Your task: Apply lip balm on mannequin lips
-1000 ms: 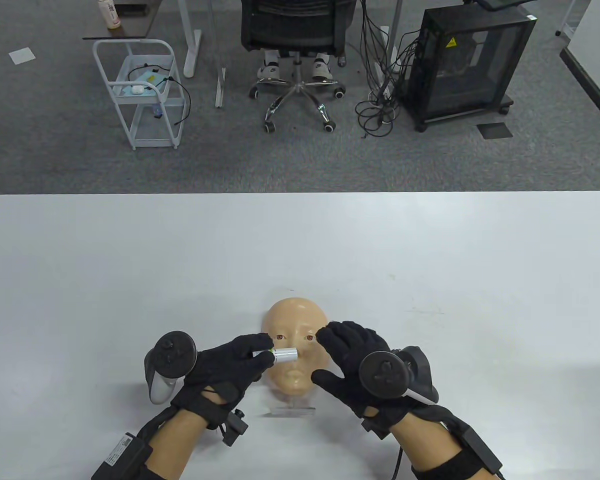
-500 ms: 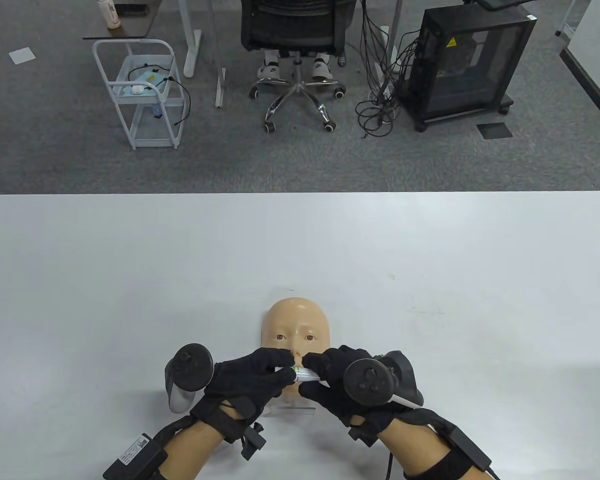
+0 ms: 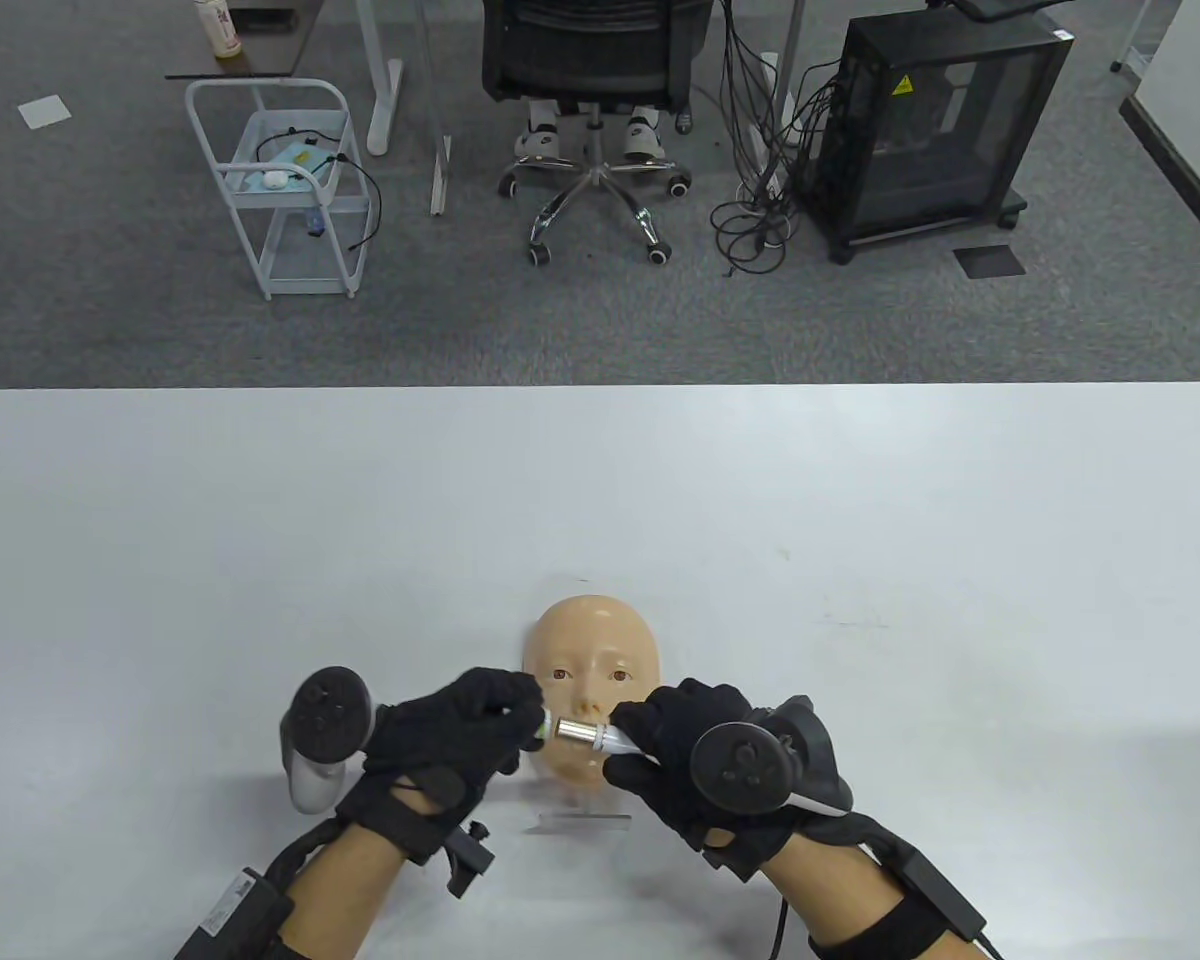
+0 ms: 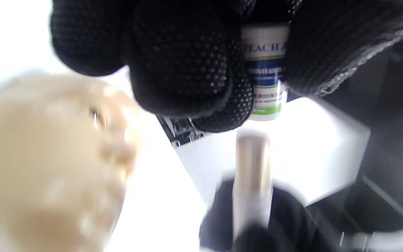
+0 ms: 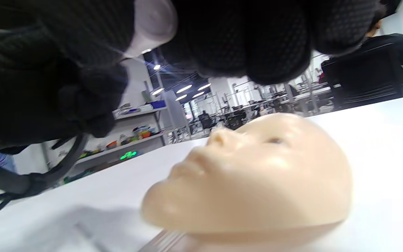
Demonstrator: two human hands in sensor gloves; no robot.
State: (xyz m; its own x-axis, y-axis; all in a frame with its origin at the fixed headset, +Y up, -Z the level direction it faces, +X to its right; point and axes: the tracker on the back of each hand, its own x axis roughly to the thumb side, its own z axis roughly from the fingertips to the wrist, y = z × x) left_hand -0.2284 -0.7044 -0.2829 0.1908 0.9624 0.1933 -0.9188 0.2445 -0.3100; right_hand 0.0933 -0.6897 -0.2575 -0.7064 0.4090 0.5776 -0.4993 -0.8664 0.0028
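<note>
Table view: lower centre, left hand (image 3: 450, 725) gripping cap (image 3: 538, 728), right hand (image 3: 690, 760) gripping balm tube (image 3: 590, 735), the two just apart above mask (image 3: 588, 650); table (image 3: 260, 520) bare toward far edge.

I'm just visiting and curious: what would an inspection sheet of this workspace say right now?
Surface: white table, bare apart from the job's things.
Job's things: mannequin face on a clear stand, facing up; lip balm pulled into two parts above its mouth.
Clutter: nothing seen on the table.
Grippers: left hand holds the labelled balm tube; right hand holds the other part, its metal end toward the left hand.
Cables: wires run from both wrists; a tangle of cords lies on the floor.
Surroundings: grey carpet, office chair, white cart, black cabinet.
</note>
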